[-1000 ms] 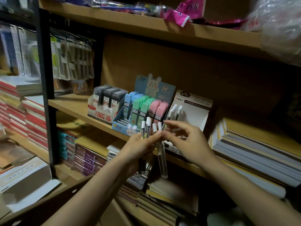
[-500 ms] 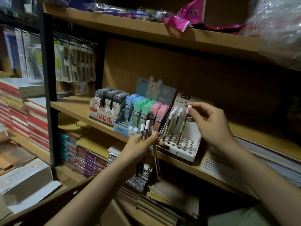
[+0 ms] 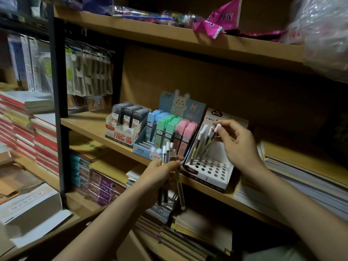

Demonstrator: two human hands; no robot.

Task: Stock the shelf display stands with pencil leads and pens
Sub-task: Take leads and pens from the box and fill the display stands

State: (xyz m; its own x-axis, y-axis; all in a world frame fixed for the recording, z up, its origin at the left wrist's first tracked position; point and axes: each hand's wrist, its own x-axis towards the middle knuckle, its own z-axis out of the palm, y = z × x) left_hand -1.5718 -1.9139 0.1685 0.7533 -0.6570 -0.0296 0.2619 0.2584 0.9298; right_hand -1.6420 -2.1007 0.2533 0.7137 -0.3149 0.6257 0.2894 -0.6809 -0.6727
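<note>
Grey lead box (image 3: 123, 129) "100", "HB 0.7"; pink pack (image 3: 225, 16) "PEN".

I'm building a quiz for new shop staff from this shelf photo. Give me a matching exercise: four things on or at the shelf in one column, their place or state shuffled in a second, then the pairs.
Things:
1. grey lead boxes
2. bunny display
3. perforated stand
4. left hand

States:
A. grips a bundle of white-capped pens
B. leftmost stand on the shelf
C. mostly unfilled holes, a few pens at the back
D. blue, green and pink cases in rows

Pairs: 1-B, 2-D, 3-C, 4-A
</note>
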